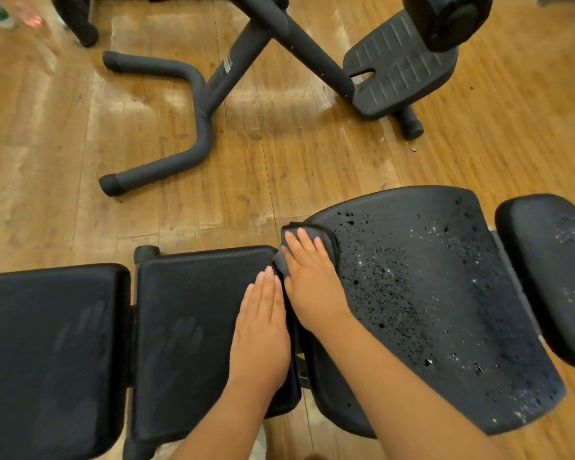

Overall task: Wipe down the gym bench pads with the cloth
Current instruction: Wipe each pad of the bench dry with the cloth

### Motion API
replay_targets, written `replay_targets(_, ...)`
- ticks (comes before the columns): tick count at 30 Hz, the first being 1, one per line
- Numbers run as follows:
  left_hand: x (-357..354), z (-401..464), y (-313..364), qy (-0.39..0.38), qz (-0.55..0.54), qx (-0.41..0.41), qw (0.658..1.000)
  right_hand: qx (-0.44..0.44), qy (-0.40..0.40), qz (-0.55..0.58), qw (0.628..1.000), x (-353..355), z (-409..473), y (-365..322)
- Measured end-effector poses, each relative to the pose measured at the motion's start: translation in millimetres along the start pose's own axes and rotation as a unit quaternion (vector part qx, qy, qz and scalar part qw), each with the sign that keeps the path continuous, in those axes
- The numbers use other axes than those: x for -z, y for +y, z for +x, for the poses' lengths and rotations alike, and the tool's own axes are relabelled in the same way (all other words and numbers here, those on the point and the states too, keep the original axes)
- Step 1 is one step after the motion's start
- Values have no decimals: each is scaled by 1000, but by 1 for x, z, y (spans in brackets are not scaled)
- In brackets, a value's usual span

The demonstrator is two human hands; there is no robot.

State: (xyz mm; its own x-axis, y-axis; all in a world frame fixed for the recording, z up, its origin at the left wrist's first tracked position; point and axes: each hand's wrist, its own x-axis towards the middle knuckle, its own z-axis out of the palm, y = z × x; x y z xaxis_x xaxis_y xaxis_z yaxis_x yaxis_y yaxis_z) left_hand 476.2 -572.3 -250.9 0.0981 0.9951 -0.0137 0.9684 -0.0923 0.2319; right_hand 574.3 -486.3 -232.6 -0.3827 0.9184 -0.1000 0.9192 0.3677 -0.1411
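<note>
Wood floor (279, 154) beyond bench. Cloth (326, 239) at centre, on 9 o'clock edge of droplet-speckled wide pad (429, 310), pressed under flat right hand (309, 283) — grip unclosed, fingers straight. Left hand (263, 330) flat on middle pad (193, 310), holding nothing. Risks: cloth sliding from under palm into gap between pads; bunching, smearing droplets; speckled end pad (545, 260) at 3 o'clock skipped.

Crumpled grey cloth (330, 239) on left edge of droplet-speckled black pad (429, 293)

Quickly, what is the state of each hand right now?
Left hand: open, flat on the middle pad, holding nothing.
Right hand: open, pressing the cloth flat against the large spotted pad.
</note>
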Motion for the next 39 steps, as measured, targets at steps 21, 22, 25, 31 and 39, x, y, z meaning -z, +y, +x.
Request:
replay_targets(21, 2, 0, 3, 9, 10, 11, 1000, -7, -20, 65, 998, -19, -210, 1)
replay_targets(22, 2, 0, 3, 11, 12, 12, 1000, -35, -25, 74, 996, -16, -199, 4)
replay_targets(25, 2, -1, 4, 13, 17, 15, 1000, -63, -25, 92, 993, -15, -162, 11)
replay_targets(31, 4, -1, 8, 14, 2, 26, 1000, -45, 15, 86, 995, -8, -57, 34)
replay_targets(39, 2, 0, 6, 16, 2, 12, 1000, -52, 7, 31, 998, 7, 47, 45)
